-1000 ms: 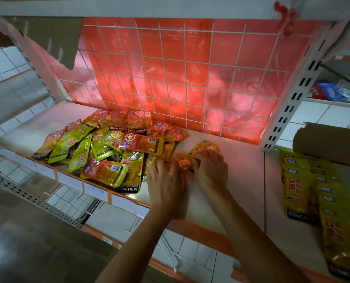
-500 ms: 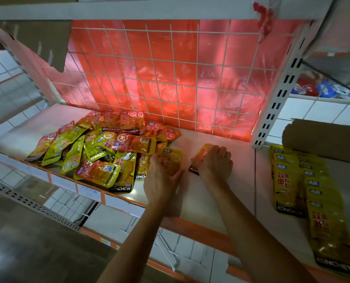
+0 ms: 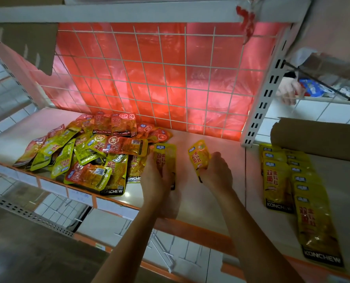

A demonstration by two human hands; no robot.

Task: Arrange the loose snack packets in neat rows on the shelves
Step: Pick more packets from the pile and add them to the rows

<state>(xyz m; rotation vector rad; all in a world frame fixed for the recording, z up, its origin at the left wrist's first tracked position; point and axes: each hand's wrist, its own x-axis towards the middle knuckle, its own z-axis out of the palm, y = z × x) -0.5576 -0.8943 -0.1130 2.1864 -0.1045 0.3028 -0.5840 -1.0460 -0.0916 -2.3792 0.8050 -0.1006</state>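
Yellow snack packets fill both grips. The left grip [image 3: 157, 178] curls round a yellow packet [image 3: 166, 155] right beside the messy pile [image 3: 84, 154] on the shelf [image 3: 208, 203]. The right grip [image 3: 217, 172] pinches a second packet [image 3: 198, 153] by its bottom end, near the first. I think same-colour ones are picked out so they can join the neat yellow row [image 3: 276, 176] on the next shelf, to the right.

— Where's the heap of packets [image 3: 92, 156]?
— Left on the shelf [image 3: 200, 201], before the wire grid [image 3: 149, 78].
— And the rows [image 3: 282, 180]?
— On the neighbouring shelf [image 3: 252, 176] to the right, in front of the cardboard roll [image 3: 317, 137].
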